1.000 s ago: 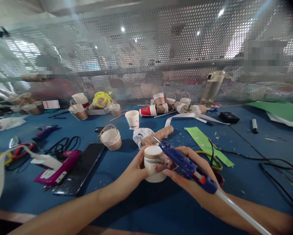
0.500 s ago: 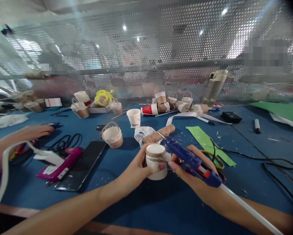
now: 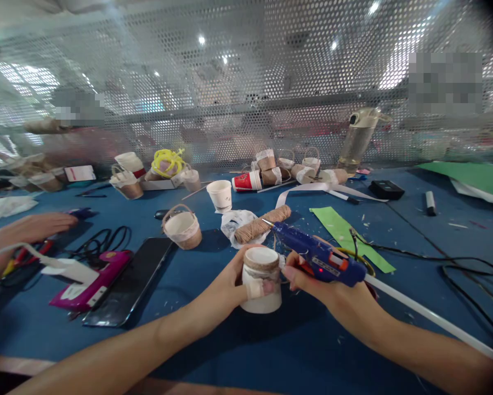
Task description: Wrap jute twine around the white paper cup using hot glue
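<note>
Wrapped round a white paper cup [image 3: 262,301] is my left hand [image 3: 233,282], its thumb bearing a beige bandage. Brown twine [image 3: 261,266] circles the cup just under the rim. In my right hand [image 3: 312,280] is a blue glue gun [image 3: 312,249] with a long white glue stick [image 3: 431,316] out of its back; a small red light glows on its side. The nozzle points up and left, above and behind the cup. My right fingertips are close to the cup's right side; whether they touch is unclear. Behind it, a roll of twine [image 3: 262,224] lies on crumpled plastic [image 3: 232,222].
A small basket cup [image 3: 183,230], a phone [image 3: 131,282] and a magenta power strip [image 3: 92,293] are at left, near another person's hand [image 3: 36,226]. Several cups, a red cup [image 3: 246,181] and a bottle [image 3: 357,140] line the back. Green paper [image 3: 349,236] and a black cable [image 3: 427,266] lie at right.
The view has shifted slightly, so most things sit a little further left. The glue gun is turned to a flatter angle, and the cup appears slightly lower, still in my left hand.
</note>
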`<state>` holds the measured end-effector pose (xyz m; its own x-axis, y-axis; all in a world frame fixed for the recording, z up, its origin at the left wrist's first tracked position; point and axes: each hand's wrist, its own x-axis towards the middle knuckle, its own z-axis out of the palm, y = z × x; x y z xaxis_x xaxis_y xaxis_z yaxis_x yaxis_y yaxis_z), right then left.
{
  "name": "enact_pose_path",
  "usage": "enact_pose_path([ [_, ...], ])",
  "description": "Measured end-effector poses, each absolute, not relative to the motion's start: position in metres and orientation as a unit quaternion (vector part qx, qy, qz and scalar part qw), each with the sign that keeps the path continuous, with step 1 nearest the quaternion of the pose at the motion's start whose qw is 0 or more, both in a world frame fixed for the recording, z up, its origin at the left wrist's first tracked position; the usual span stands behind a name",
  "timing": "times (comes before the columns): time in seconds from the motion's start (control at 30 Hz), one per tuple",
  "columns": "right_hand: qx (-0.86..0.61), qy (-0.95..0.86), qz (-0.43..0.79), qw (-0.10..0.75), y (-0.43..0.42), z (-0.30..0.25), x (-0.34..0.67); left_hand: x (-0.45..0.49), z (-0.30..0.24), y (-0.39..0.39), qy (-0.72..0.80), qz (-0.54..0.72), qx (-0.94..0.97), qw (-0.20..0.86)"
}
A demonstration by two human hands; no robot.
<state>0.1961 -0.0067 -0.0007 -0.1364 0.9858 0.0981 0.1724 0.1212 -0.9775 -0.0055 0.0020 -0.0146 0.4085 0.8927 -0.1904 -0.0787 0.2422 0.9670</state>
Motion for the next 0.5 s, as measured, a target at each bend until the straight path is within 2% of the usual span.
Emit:
enact_pose_path([
  [0.5, -0.451, -0.569, 0.492, 0.480, -0.0070, -0.0007, 0.1921, -0.0046, -0.0100, -0.0008, 0.383, 0.348, 0.440, 0.734],
])
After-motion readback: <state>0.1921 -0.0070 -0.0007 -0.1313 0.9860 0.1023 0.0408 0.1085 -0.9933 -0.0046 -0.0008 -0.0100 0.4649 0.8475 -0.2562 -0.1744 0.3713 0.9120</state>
